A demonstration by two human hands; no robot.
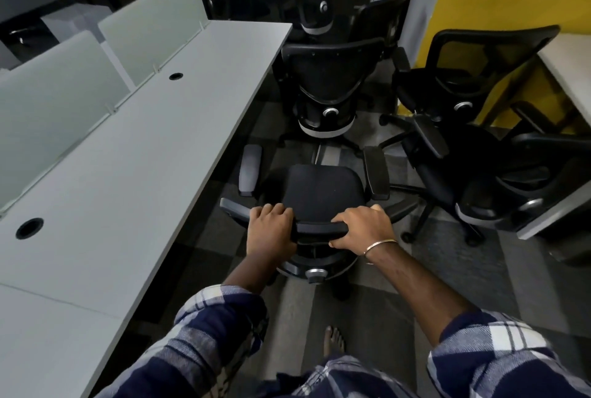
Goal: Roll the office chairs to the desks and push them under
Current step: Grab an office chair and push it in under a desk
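Beside the desk | both hands, left and right, grip chair backrest

Single head cam, looking forward and steeply down, sitting close over both hands, desk running along left edge.

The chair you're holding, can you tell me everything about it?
The chair is a black office chair seen from behind and above. It has a dark fabric-looking seat, two padded armrests, a curved top bar on its backrest and a silver knob low on the back. It stands upright on the checked carpet, beside the long grey desk, not yet under it. The left hand and right hand both hold the top bar. Other black chairs stand ahead.
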